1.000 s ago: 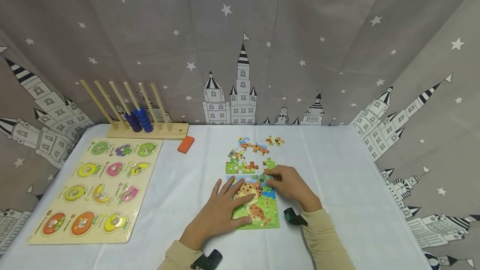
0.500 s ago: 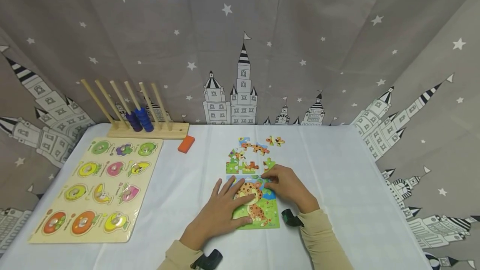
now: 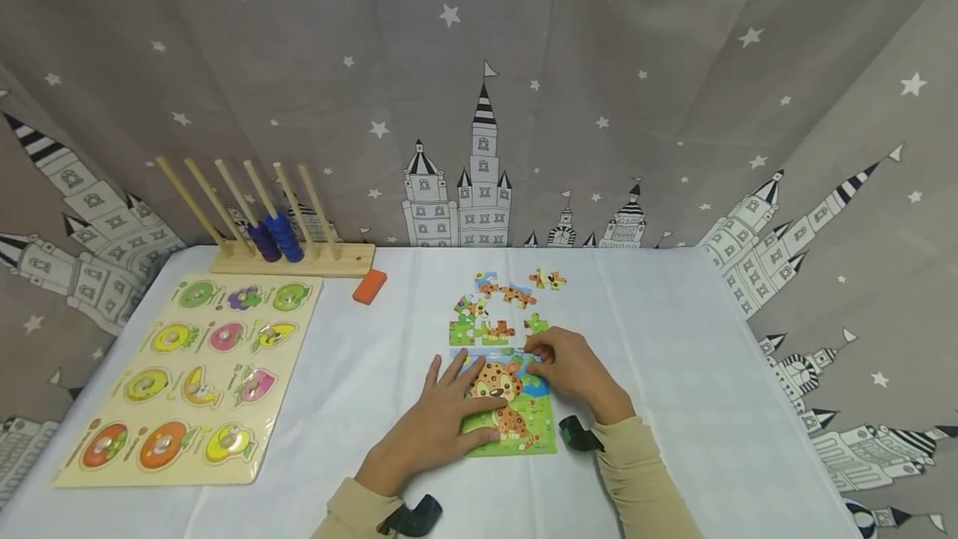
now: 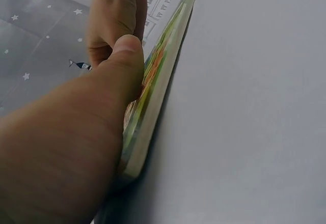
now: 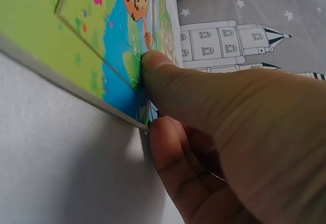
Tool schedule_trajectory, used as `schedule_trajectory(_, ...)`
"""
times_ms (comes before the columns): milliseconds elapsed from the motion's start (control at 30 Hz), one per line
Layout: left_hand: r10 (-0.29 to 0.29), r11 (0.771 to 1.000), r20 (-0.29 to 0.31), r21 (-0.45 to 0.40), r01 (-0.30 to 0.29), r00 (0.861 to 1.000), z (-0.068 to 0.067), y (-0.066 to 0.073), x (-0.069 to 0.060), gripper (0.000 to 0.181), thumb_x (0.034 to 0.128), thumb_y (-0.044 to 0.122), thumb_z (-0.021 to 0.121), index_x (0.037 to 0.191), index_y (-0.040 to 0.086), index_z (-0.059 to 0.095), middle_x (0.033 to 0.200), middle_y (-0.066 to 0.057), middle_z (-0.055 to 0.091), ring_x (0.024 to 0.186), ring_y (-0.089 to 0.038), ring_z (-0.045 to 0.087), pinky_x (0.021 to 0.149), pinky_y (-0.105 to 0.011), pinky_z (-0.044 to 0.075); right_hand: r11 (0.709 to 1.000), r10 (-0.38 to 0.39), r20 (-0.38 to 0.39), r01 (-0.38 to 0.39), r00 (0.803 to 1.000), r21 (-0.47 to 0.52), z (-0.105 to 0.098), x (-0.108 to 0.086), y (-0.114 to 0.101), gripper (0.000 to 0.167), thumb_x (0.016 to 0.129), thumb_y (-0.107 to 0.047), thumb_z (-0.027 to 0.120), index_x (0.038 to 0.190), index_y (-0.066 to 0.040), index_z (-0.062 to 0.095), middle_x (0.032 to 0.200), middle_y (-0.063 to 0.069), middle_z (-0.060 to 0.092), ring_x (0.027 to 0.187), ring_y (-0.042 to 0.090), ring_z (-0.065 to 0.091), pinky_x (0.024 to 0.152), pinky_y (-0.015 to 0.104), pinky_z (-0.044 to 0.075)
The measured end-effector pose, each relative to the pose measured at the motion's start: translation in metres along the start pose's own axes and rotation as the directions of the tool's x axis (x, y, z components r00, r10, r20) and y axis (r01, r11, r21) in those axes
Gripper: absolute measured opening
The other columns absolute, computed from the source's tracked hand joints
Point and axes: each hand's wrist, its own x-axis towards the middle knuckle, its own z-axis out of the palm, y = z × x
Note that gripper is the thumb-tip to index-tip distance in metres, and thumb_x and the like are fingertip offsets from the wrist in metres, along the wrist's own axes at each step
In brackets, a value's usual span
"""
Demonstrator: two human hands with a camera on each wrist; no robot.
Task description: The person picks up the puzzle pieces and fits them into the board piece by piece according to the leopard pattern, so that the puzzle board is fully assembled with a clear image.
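Currently, the head view shows the left hand [image 3: 443,418] resting, fingers spread, on the puzzle board [image 3: 535,431]. The board lies on the white table [image 3: 688,356]; loose pieces [image 3: 516,295] lie beyond its far edge, unmoved since one second ago. The right hand [image 3: 575,371] has shifted slightly inward, suggesting fine adjustment only.

Left wrist view: the left hand grasps nothing.

Right wrist view: right thumb and fingers pinch the board's corner.

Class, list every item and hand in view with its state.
Leopard jigsaw board: flat, partly covered
Left hand: spread on the board
Right hand: pinching the board's far corner
Jigsaw pieces: loose beyond the board
Fruit knob puzzle: every slot filled
Six-peg rack: rings on two pegs
Orange block: lying flat
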Motion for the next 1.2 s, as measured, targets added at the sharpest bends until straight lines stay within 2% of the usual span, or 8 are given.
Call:
schedule_trajectory(300, -0.009, 1.000, 0.006, 0.016, 0.009, 1.000, 0.000, 0.000, 0.001, 0.045, 0.0974, 0.062, 0.055, 0.137, 0.044, 0.063, 0.169, -0.012, 0.028, 0.159, -0.041, 0.010, 0.124, -0.071, 0.001, 0.984, 0.033, 0.005, -0.034, 0.999, 0.175, -0.004, 0.005, 0.026, 0.026, 0.093, -0.023, 0.076, 0.116, -0.013, 0.074, 0.097, -0.002, 0.071, 0.084, 0.008, 0.062, 0.078, 0.025, 0.053)
schedule_trajectory(500, -0.006, 1.000, -0.014, 0.025, 0.006, 1.000, 0.000, -0.001, 0.002, 0.044, 0.0969, 0.061, 0.056, 0.137, 0.044, 0.063, 0.168, -0.011, 0.029, 0.159, -0.041, 0.012, 0.124, -0.071, 0.003, 0.963, 0.132, -0.127, -0.097, 0.983, 0.252, -0.012, 0.018, 0.049, 0.039, 0.095, -0.024, 0.074, 0.131, -0.010, 0.066, 0.119, 0.008, 0.070, 0.107, 0.020, 0.066, 0.097, 0.039, 0.055)
schedule_trajectory(600, -0.003, 1.000, -0.013, 0.022, 0.004, 1.000, 0.001, -0.001, 0.002, 0.044, 0.0967, 0.062, 0.055, 0.137, 0.045, 0.063, 0.168, -0.011, 0.029, 0.158, -0.041, 0.012, 0.124, -0.071, 0.003, 0.965, 0.158, -0.192, -0.110, 0.969, 0.238, -0.016, 0.031, 0.059, 0.046, 0.095, -0.023, 0.074, 0.136, -0.007, 0.061, 0.127, 0.012, 0.066, 0.114, 0.026, 0.063, 0.103, 0.044, 0.053)
schedule_trajectory(733, -0.001, 1.000, -0.019, 0.022, 0.001, 1.000, 0.002, -0.002, 0.002, 0.046, 0.0958, 0.063, 0.056, 0.137, 0.045, 0.062, 0.168, -0.012, 0.030, 0.158, -0.042, 0.013, 0.124, -0.072, 0.004, 0.975, 0.139, -0.225, -0.094, 0.964, 0.201, -0.022, 0.056, 0.067, 0.055, 0.095, -0.023, 0.073, 0.144, -0.004, 0.055, 0.131, 0.016, 0.062, 0.116, 0.029, 0.060, 0.105, 0.045, 0.051)
schedule_trajectory(867, 0.004, 1.000, -0.018, 0.030, -0.004, 1.000, 0.002, -0.001, 0.002, 0.047, 0.0949, 0.064, 0.057, 0.138, 0.045, 0.062, 0.168, -0.013, 0.029, 0.158, -0.043, 0.013, 0.123, -0.073, 0.005, 0.973, 0.155, -0.203, -0.114, 0.967, 0.200, -0.029, 0.075, 0.068, 0.061, 0.096, -0.022, 0.072, 0.150, -0.005, 0.049, 0.134, 0.017, 0.059, 0.112, 0.028, 0.058, 0.100, 0.043, 0.050)
schedule_trajectory(967, 0.003, 1.000, -0.008, 0.025, -0.003, 1.000, 0.002, 0.000, 0.001, 0.048, 0.0944, 0.063, 0.058, 0.138, 0.045, 0.062, 0.168, -0.013, 0.028, 0.158, -0.043, 0.012, 0.123, -0.073, 0.004, 0.980, 0.156, -0.186, -0.129, 0.970, 0.149, -0.033, 0.085, 0.068, 0.062, 0.097, -0.023, 0.071, 0.152, -0.006, 0.048, 0.126, 0.017, 0.059, 0.102, 0.026, 0.054, 0.091, 0.040, 0.047)
schedule_trajectory(1100, 0.000, 1.000, -0.005, 0.022, 0.000, 1.000, 0.002, 0.000, 0.001, 0.047, 0.0942, 0.063, 0.059, 0.138, 0.044, 0.062, 0.168, -0.013, 0.028, 0.158, -0.043, 0.012, 0.123, -0.073, 0.004, 0.990, 0.135, -0.162, -0.129, 0.978, 0.048, -0.035, 0.096, 0.065, 0.056, 0.098, -0.026, 0.070, 0.148, -0.007, 0.053, 0.109, 0.014, 0.054, 0.093, 0.024, 0.047, 0.082, 0.038, 0.040)
schedule_trajectory(1200, 0.004, 1.000, -0.005, 0.030, -0.003, 1.000, 0.002, 0.000, 0.002, 0.047, 0.0949, 0.063, 0.057, 0.138, 0.045, 0.062, 0.168, -0.013, 0.028, 0.158, -0.043, 0.012, 0.123, -0.073, 0.004, 0.990, 0.140, -0.147, -0.139, 0.979, 0.013, -0.038, 0.100, 0.062, 0.050, 0.097, -0.028, 0.070, 0.141, -0.005, 0.060, 0.109, 0.016, 0.053, 0.093, 0.026, 0.047, 0.083, 0.041, 0.041)
